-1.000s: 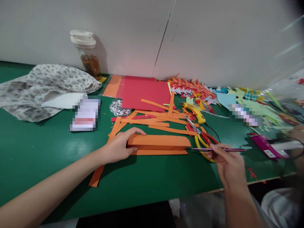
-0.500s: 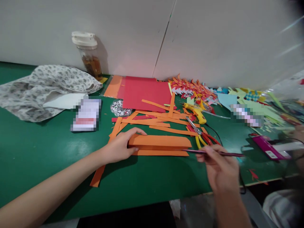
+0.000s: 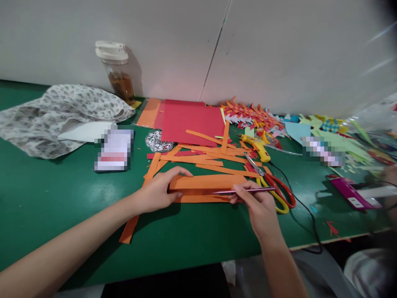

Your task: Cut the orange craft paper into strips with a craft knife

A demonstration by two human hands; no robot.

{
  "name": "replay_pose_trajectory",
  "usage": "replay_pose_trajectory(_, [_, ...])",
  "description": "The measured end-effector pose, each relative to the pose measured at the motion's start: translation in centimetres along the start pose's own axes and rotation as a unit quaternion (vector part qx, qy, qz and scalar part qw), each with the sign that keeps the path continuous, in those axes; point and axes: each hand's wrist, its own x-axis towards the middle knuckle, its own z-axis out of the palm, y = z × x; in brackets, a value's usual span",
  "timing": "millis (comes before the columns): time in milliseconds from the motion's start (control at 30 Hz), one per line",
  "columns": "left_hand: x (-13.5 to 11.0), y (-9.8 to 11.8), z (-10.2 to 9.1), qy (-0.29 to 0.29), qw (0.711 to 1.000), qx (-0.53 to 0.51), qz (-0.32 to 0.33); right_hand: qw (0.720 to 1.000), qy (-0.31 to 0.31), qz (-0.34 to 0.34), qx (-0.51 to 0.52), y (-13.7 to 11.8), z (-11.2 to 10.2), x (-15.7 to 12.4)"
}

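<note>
My left hand grips the left end of a folded orange paper, thumb at the front and fingers behind. The fold stands partly open, its upper flap raised over the lower one. My right hand pinches a thin, dark pink pencil-like stick, held nearly level. Its pointed end lies along the inside of the fold, near the middle of the paper. The right fingers are at the paper's right end. Red and yellow-handled scissors lie just beyond the right hand. Loose orange strips are scattered behind the folded paper.
Red paper sheets, a yellow glue gun with its cord and a bag of small pieces lie further back. At left are a phone, a patterned cloth and a bottle. A purple box lies right.
My right hand has moved left with the stick, bringing its tip deeper along the fold. The scissors' handles now show more fully. My left hand stays in place on the paper.
</note>
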Motion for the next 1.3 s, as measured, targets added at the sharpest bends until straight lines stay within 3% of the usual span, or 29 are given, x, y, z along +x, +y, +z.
replay_pose_trajectory(233, [0.0, 0.1, -0.1, 0.0, 1.0, 0.006, -0.004, 0.993, 0.115, -0.016, 0.004, 1.1, -6.6, 1.3])
replay_pose_trajectory(400, [0.0, 0.3, -0.1, 0.007, 1.0, 0.018, -0.002, 0.986, 0.163, -0.035, -0.001, 0.7, -8.8, 1.5])
replay_pose_trajectory(633, [-0.1, 0.1, -0.1, 0.006, 1.0, 0.014, -0.005, 0.982, 0.187, -0.041, -0.002, 0.9, -9.6, 1.4])
replay_pose_trajectory(833, [-0.1, 0.1, -0.1, 0.002, 1.0, 0.013, -0.017, 0.956, 0.267, -0.11, 0.054, 0.0, -8.8, 0.4])
replay_pose_trajectory(1067, [0.0, -0.1, 0.0, 0.001, 1.0, 0.011, -0.007, 0.985, 0.16, -0.056, 0.031, 0.4, -7.5, 0.5])
replay_pose_trajectory(1300, [-0.2, -0.1, 0.0, -0.003, 1.0, 0.006, -0.006, 0.985, 0.164, -0.039, 0.035, 1.3, -8.4, 1.5])
